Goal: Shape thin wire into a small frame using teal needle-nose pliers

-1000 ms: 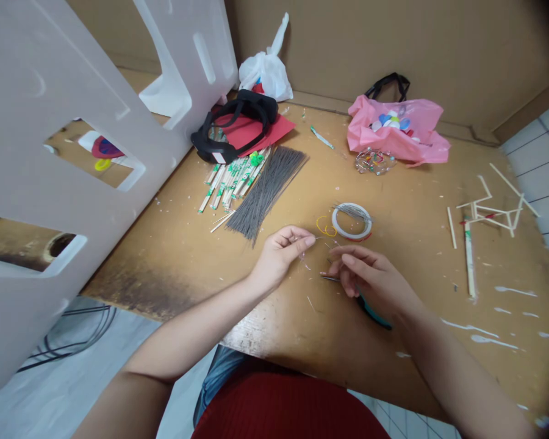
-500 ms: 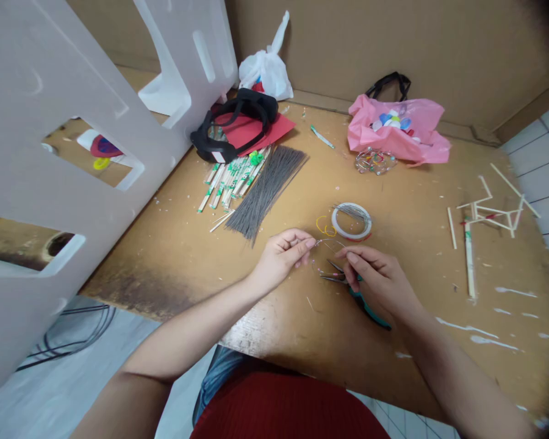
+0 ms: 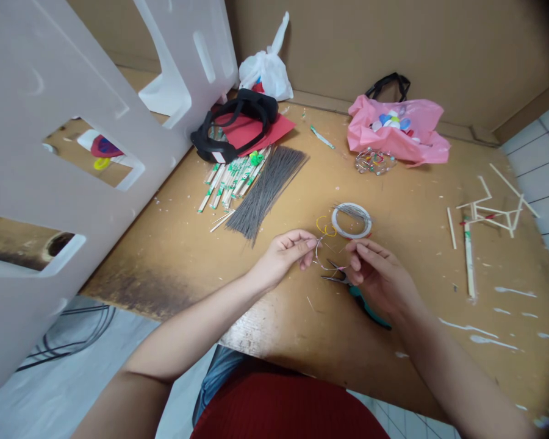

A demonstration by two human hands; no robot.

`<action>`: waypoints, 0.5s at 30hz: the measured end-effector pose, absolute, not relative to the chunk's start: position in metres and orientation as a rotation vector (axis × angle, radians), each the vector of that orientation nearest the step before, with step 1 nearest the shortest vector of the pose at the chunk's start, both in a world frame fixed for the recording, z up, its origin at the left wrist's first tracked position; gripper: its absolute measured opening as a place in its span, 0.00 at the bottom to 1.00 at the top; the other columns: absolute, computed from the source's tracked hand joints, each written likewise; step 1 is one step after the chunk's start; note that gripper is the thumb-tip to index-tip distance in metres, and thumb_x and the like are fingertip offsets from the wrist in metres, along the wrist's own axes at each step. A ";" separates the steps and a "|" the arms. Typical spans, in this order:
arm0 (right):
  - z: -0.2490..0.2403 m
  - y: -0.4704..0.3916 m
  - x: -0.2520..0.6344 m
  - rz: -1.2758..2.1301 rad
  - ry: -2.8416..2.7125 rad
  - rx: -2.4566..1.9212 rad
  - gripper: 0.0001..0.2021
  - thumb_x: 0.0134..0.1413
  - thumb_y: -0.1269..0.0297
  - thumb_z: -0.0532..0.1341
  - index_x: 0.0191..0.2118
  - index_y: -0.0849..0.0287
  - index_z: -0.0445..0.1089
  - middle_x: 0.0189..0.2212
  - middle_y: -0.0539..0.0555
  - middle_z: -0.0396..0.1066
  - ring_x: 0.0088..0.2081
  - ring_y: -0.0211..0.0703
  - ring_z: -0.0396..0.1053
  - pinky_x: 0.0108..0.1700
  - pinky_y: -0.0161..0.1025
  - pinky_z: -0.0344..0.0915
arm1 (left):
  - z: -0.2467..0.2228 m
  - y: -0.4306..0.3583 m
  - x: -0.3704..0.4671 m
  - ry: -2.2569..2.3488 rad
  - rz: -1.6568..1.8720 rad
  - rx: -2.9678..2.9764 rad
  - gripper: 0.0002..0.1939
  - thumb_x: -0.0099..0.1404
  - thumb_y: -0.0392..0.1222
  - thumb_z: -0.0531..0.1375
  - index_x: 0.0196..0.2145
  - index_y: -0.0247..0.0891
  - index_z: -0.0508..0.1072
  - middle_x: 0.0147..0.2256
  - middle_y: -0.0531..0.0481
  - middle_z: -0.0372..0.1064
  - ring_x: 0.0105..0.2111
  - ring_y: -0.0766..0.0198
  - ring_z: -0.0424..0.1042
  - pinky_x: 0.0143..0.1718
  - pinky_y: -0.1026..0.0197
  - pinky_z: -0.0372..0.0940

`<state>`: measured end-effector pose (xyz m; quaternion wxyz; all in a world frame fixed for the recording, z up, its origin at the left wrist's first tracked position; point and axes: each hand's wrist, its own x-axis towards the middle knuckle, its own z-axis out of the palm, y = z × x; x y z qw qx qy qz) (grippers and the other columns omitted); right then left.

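My left hand [image 3: 289, 259] pinches one end of a thin, curved wire [image 3: 318, 258] with small beads on it. Thumb and fingers of my right hand [image 3: 375, 265] are closed near the wire's other side, at what looks like its free end; the contact is too fine to tell. Pliers with teal handles [image 3: 368, 310] lie on the table partly under my right hand, jaws pointing left. Just beyond the hands sit a white ring [image 3: 333, 222] with short wires in it and a yellow wire coil [image 3: 321, 227].
A bundle of grey wires [image 3: 268, 192], wrapped chopsticks [image 3: 231, 183] and a black headset [image 3: 215, 149] lie at the back left. A pink bag [image 3: 361, 131] with caps and beaded wires [image 3: 375, 161] is behind. A stick frame [image 3: 494, 213] stands right.
The beaded wire loop has turned and now hangs lower between my hands. My right hand has shifted slightly, its fingers turned, while my left hand has barely moved.
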<state>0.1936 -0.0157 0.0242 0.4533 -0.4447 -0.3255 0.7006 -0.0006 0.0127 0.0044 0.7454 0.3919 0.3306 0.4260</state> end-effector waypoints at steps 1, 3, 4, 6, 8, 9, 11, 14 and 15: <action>0.024 -0.015 0.194 1.732 -0.794 -1.097 0.07 0.51 0.59 0.64 0.33 0.57 0.73 0.19 0.46 0.64 0.17 0.31 0.60 0.20 0.32 0.56 | 0.005 0.012 0.000 0.723 0.934 0.857 0.11 0.58 0.45 0.63 0.32 0.32 0.71 0.18 0.57 0.64 0.18 0.74 0.60 0.21 0.68 0.54; 0.025 -0.015 0.194 1.730 -0.792 -1.091 0.07 0.50 0.60 0.64 0.33 0.57 0.73 0.19 0.46 0.64 0.17 0.31 0.59 0.19 0.32 0.55 | 0.005 0.012 0.000 0.728 0.936 0.850 0.11 0.58 0.45 0.63 0.31 0.32 0.71 0.18 0.56 0.65 0.18 0.74 0.61 0.21 0.68 0.55; 0.024 -0.016 0.193 1.728 -0.799 -1.085 0.07 0.51 0.60 0.63 0.32 0.57 0.73 0.19 0.46 0.65 0.17 0.31 0.59 0.19 0.32 0.55 | 0.005 0.012 0.000 0.731 0.934 0.845 0.12 0.58 0.45 0.63 0.31 0.32 0.71 0.19 0.56 0.65 0.18 0.73 0.62 0.22 0.68 0.55; 0.023 -0.017 0.192 1.727 -0.823 -1.053 0.07 0.52 0.59 0.62 0.33 0.57 0.72 0.21 0.47 0.67 0.17 0.31 0.60 0.19 0.32 0.56 | 0.005 0.012 0.001 0.734 0.938 0.828 0.12 0.58 0.46 0.63 0.31 0.32 0.71 0.19 0.55 0.67 0.19 0.73 0.63 0.22 0.67 0.56; 0.022 -0.018 0.190 1.747 -0.838 -1.010 0.08 0.53 0.58 0.61 0.35 0.56 0.72 0.24 0.48 0.69 0.19 0.33 0.63 0.20 0.32 0.59 | 0.005 0.011 0.001 0.727 0.947 0.803 0.12 0.58 0.46 0.63 0.31 0.33 0.71 0.20 0.54 0.68 0.19 0.73 0.64 0.23 0.67 0.57; 0.021 -0.018 0.188 1.764 -0.838 -0.990 0.08 0.53 0.58 0.61 0.35 0.56 0.72 0.25 0.49 0.70 0.21 0.34 0.65 0.21 0.33 0.60 | 0.005 0.011 0.002 0.721 0.953 0.789 0.12 0.58 0.46 0.63 0.31 0.33 0.71 0.21 0.54 0.68 0.19 0.73 0.64 0.23 0.67 0.58; 0.019 -0.019 0.185 1.798 -0.826 -0.961 0.09 0.54 0.57 0.61 0.33 0.57 0.72 0.26 0.50 0.70 0.25 0.36 0.68 0.24 0.33 0.63 | 0.005 0.010 0.003 0.715 0.969 0.761 0.12 0.57 0.46 0.64 0.31 0.33 0.71 0.24 0.53 0.70 0.21 0.73 0.66 0.25 0.67 0.60; 0.019 -0.018 0.183 1.780 -0.825 -0.957 0.13 0.55 0.54 0.59 0.28 0.58 0.72 0.24 0.50 0.69 0.25 0.37 0.67 0.27 0.34 0.65 | 0.004 0.009 0.004 0.745 0.983 0.762 0.13 0.54 0.45 0.66 0.31 0.33 0.70 0.28 0.52 0.71 0.24 0.72 0.69 0.29 0.66 0.63; 0.019 -0.018 0.183 1.762 -0.832 -0.964 0.14 0.56 0.53 0.58 0.28 0.58 0.72 0.23 0.50 0.69 0.24 0.36 0.66 0.27 0.34 0.65 | 0.003 0.009 0.004 0.763 0.982 0.788 0.13 0.53 0.44 0.67 0.31 0.33 0.70 0.28 0.53 0.71 0.24 0.71 0.70 0.30 0.66 0.64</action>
